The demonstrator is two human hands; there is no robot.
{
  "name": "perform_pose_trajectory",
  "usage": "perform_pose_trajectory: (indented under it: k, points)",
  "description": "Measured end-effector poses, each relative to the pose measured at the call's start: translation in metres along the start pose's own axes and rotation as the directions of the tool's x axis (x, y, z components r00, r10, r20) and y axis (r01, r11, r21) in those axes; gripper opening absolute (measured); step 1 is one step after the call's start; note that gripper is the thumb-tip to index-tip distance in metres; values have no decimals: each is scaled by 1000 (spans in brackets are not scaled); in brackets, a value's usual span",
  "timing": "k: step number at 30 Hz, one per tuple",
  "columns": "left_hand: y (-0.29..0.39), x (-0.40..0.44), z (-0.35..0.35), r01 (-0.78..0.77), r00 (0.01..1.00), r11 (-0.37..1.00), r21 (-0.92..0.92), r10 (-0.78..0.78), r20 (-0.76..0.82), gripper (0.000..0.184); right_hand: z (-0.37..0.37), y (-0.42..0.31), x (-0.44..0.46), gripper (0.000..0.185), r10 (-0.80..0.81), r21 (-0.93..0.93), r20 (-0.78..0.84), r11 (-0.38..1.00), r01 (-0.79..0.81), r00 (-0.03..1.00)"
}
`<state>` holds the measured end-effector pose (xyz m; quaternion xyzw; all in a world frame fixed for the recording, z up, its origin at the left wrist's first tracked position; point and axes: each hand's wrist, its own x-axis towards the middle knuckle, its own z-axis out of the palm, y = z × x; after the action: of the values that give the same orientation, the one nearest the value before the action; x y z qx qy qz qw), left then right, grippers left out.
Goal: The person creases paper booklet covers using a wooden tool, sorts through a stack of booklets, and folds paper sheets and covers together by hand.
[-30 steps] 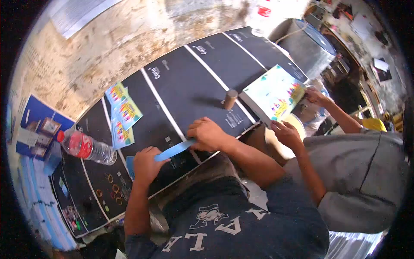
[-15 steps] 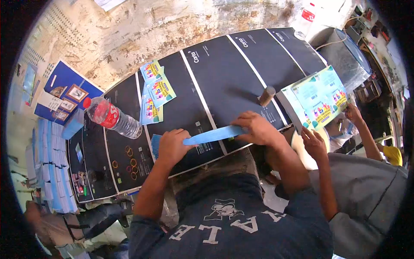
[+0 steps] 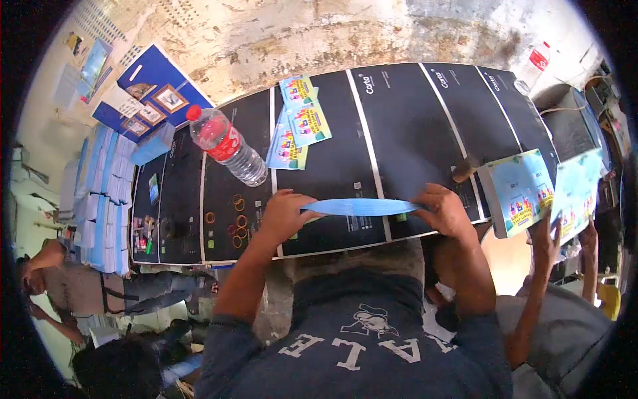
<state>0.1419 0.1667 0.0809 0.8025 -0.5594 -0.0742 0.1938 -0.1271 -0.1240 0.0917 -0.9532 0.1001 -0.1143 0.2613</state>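
Note:
A thin stack of light-blue paper, seen edge-on and slightly bowed, spans the gap between my hands above the front of the black table. My left hand is closed on its left end. At the other end, my right hand pinches the stack between thumb and fingers. Beyond it lie several colourful printed booklets. A water bottle with a red cap and label stands left of them. Several rubber bands are on the table to the left of my left hand.
White lines cross the black tabletop. To the right, a co-worker's hands hold printed sheets beside a thick printed stack. A wooden cylinder stands near that stack. Tall paper piles are at the left; another person is lower left.
The view has turned left. My left hand now grips the stack's end, where a fanned end stuck out before. The co-worker has drawn some printed sheets away from the thick stack.

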Motion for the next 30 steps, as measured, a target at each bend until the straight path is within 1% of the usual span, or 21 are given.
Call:
perform_pose_trajectory:
  k: [3, 4, 5, 7, 9, 10, 11, 13, 15, 17, 18, 19, 20, 21, 22, 23, 24, 25, 27, 28, 30]
  points:
    - [3, -6, -12, 29, 999, 995, -94, -30, -11, 34, 1, -2, -1, 27, -28, 95, -66, 995, 35, 997]
    - [2, -9, -24, 46, 999, 986, -162, -42, 33, 34, 0, -1, 0, 28, 46, 144, -6, 989, -45, 999]
    - [2, -11, -32, 68, 996, 971, -230, -54, 68, 35, -1, 0, 2, 28, 38, 142, -2, 989, -37, 999]
    - [-10, -16, -15, 56, 998, 976, -210, -52, 24, 35, 2, -2, 1, 30, -9, 114, -32, 993, 12, 999]
    - [-18, -24, -12, 41, 999, 980, -194, -46, -23, 35, 4, -3, 0, 30, 16, 115, -22, 993, -13, 1000]
    - [-21, -29, -13, 157, 985, 900, -406, -172, 1, 34, 3, -1, -3, 29, 50, 117, -17, 992, -48, 999]
    - [-20, -32, -16, 261, 956, 760, -595, -290, 49, 34, 2, 1, -4, 29, 46, 114, -11, 993, -44, 999]
    - [-15, -32, -17, 331, 931, 746, -578, -360, 69, 34, 7, 1, -7, 28, 158, 268, 60, 948, -169, 986]
    - [-13, -37, -8, 402, 895, 721, -565, -439, 76, 34, 16, 9, -7, 28, 147, 273, 36, 950, -151, 988]
    - [-22, -40, 7, 258, 918, 726, -637, -391, -74, 33, 23, 11, -10, 29, 143, 280, 0, 950, -137, 990]
    - [-22, -44, 7, 342, 905, 732, -590, -425, -2, 47, 25, 8, -11, 33, 113, 274, -51, 957, -95, 992]
    - [-24, -49, 15, 346, 900, 726, -594, -436, -9, 47, 26, 8, -16, 36, 82, 262, -102, 964, -53, 991]
    - [-26, -56, 30, 246, 897, 615, -749, -437, -65, 60, 53, 34, -31, 58, 233, 641, -48, 753, -149, 971]
    - [-25, -57, 44, 120, 889, 482, -868, -441, -121, 75, 64, 23, -34, 58, 227, 635, -51, 759, -144, 973]
    - [-18, -55, 56, 111, 889, 481, -870, -440, -129, 75, 76, -1, -30, 66, 353, 767, -97, 623, -156, 931]
    - [-7, -53, 69, 7, 876, 429, -903, -438, -201, 85, 86, -12, -28, 75, 478, 875, -110, 462, -143, 871]
    - [-4, -52, 69, -48, 866, 404, -914, -439, -239, 90, 91, 3, -28, 83, 386, 928, -74, 364, -79, 920]
    - [-1, -50, 70, -104, 855, 379, -920, -439, -277, 96, 97, 17, -29, 83, 382, 927, -76, 366, -75, 921]
    - [3, -49, 58, 102, 876, 349, -932, -475, -82, 90, 99, 22, -27, 79, 424, 931, 63, 302, -206, 904]
    - [1, -47, 61, 100, 877, 349, -932, -473, -83, 90, 101, 24, -28, 79, 424, 930, 61, 304, -205, 903]
    - [-4, -41, 68, 158, 829, 240, -958, -560, -4, 74, 104, 13, -19, 79, 510, 886, -71, 427, -181, 857]
